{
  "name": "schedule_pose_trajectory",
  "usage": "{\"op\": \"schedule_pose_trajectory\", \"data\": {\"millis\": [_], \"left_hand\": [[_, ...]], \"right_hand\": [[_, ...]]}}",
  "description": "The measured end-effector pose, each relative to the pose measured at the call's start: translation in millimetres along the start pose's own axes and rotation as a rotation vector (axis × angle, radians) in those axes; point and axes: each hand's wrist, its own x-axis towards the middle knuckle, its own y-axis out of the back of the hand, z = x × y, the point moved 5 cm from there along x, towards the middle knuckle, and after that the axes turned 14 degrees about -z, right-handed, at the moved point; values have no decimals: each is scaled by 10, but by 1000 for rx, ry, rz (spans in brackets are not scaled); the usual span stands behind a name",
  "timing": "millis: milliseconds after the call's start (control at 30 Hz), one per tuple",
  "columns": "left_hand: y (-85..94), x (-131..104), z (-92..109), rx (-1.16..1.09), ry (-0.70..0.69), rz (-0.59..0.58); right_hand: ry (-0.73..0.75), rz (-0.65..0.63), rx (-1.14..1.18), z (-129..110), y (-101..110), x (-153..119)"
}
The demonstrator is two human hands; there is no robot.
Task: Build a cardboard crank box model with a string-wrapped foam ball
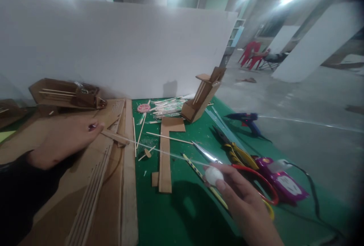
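My left hand (68,136) is closed on one end of a narrow cardboard strip (115,137), above the big cardboard sheets on the left. A thin white thread (170,154) stretches from near that strip across to a white ball of thread (214,176). The fingers of my right hand (246,196) pinch this ball above the green table. Below the thread lies a T-like cardboard piece (165,162), with a wooden stick (170,137) across it. A small stick with a cardboard disc (148,153) rests beside it.
Red-handled scissors (256,179), yellow-handled pliers (239,155), a purple box (284,181) with a cable and a blue glue gun (247,121) lie on the right. An upright cardboard build (203,96) stands behind, near wrapped sticks (169,107). Another cardboard build (66,94) sits back left.
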Motion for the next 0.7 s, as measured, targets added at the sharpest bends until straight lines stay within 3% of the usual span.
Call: {"op": "schedule_pose_trajectory", "data": {"millis": [133, 267, 367, 467, 600, 700], "left_hand": [[-28, 27, -16, 143, 43, -28], [6, 27, 28, 35, 9, -25], [37, 17, -10, -184, -74, -90], [69, 20, -178, -511, -116, -135], [102, 67, -518, -1102, -76, 32], [83, 85, -684, -1206, 23, 82]], "right_hand": [[-4, 4, -98, -6, 0, 9], [57, 15, -337, -71, 7, 56], [122, 96, -543, -114, 103, 104], [104, 234, -630, -152, 300, 123], [-52, 491, -640, -231, 659, 48], [-94, 674, -562, -263, 949, -99]]}}
